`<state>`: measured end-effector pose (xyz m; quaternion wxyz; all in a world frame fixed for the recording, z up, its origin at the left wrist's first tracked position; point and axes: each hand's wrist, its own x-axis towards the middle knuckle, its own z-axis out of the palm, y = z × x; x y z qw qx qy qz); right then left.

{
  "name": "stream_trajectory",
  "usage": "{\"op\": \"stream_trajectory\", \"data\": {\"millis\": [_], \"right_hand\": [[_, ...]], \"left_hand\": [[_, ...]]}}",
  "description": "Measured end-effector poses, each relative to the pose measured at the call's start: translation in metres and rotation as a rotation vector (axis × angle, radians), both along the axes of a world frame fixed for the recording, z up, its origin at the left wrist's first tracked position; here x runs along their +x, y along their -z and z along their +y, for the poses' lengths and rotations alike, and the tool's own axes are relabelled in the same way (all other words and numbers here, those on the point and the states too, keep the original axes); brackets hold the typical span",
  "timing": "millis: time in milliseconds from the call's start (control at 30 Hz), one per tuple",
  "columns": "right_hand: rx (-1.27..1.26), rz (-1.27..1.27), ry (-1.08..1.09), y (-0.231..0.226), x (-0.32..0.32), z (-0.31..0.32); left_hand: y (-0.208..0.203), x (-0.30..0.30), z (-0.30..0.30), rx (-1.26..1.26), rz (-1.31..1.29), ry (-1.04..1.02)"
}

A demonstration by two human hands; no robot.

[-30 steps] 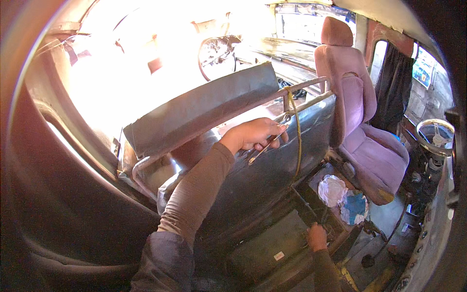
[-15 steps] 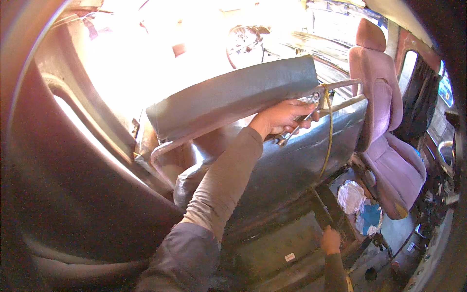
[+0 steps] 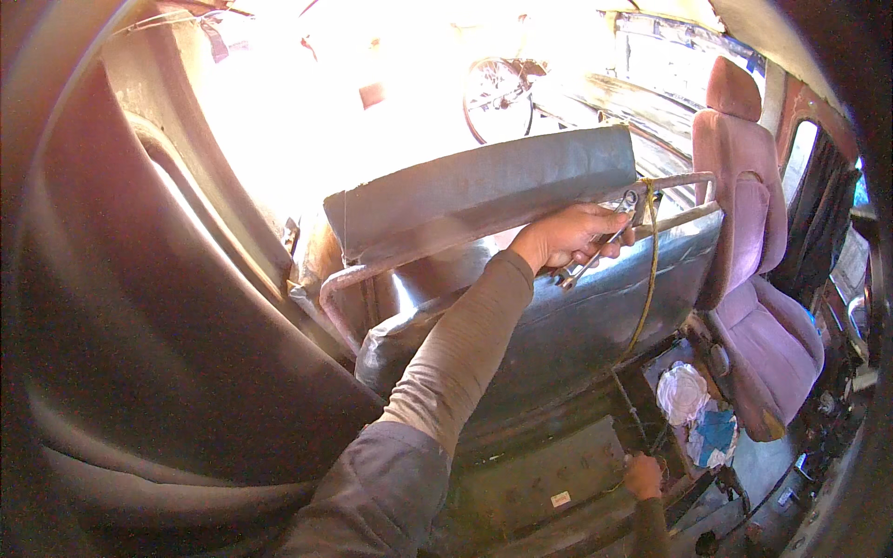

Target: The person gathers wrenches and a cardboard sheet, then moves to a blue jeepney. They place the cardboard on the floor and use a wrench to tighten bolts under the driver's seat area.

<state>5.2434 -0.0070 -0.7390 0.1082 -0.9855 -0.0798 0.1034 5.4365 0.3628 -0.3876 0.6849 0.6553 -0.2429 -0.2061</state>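
Observation:
My left hand [image 3: 579, 234] is closed around a silver combination wrench [image 3: 585, 264], its ring end up by the seat's metal frame and its open end down. Behind it is a bench seat: a grey padded top [image 3: 484, 191] over a shiny black back panel [image 3: 595, 288]. A yellow rope [image 3: 645, 307] hangs from the rusty frame bar [image 3: 684, 179], right of the wrench. Lower right, my right hand [image 3: 643, 476] is curled near the lower end of a dark cord [image 3: 631, 406]; whatever lies in its fingers is too small to make out.
A pink-mauve front seat [image 3: 744, 214] stands at the right. White and blue cloths [image 3: 684, 392] lie beside its base. A flat metal box with a small white label [image 3: 560, 499] is low in the middle. A large dark padded surface [image 3: 158, 353] fills the left; a bicycle [image 3: 498, 98] stands outside.
The view has shifted, so the scene sits further right and lower. My left hand still holds the wrench by the frame. My right hand stays low, near the dark cord.

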Motion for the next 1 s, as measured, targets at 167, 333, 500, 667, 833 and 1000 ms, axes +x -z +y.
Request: {"op": "stream_trajectory", "data": {"millis": [167,333,500,667,833,1000], "right_hand": [[-0.12,-0.044,-0.015,0.02,-0.003,0.003],[-0.082,-0.053,-0.259,-0.008,-0.007,0.01],[0.038,0.109,-0.005,-0.027,-0.001,0.016],[0.07,0.085,0.242,-0.011,0.005,0.03],[-0.055,-0.038,0.049,0.006,0.007,0.021],[-0.244,-0.146,-0.493,-0.014,0.014,0.003]], "left_hand": [[-0.001,-0.002,0.0,0.016,0.008,-0.05],[0.003,-0.008,0.007,0.192,-0.212,-0.321],[0.002,0.02,0.012,0.19,-0.04,-0.172],[0.005,0.018,0.013,0.083,-0.04,-0.155],[0.007,0.015,0.004,0.057,-0.028,-0.131],[0.009,0.023,0.006,0.047,-0.053,-0.18]]}}
